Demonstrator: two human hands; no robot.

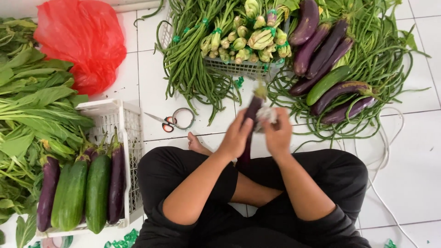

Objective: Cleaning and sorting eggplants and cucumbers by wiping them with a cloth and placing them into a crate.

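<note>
At lower left I see a crate (pixel 129 120) holding cucumbers (pixel 98 193) and eggplants (pixel 117 181), with leafy greens (pixel 32 101) left of it. A basket (pixel 243 68) of long beans (pixel 188 59) sits top centre, more eggplants (pixel 321 48) to its right, scissors (pixel 161 122) between crate and basket.

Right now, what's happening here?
A person sits cross-legged on a white tiled floor, holding a long purple eggplant upright. The left hand grips its middle; the right hand presses something pale and crumpled against it near the stem. More eggplants lie on long beans ahead. A white crate on the left holds eggplants and cucumbers. Scissors lie on the floor.
</note>
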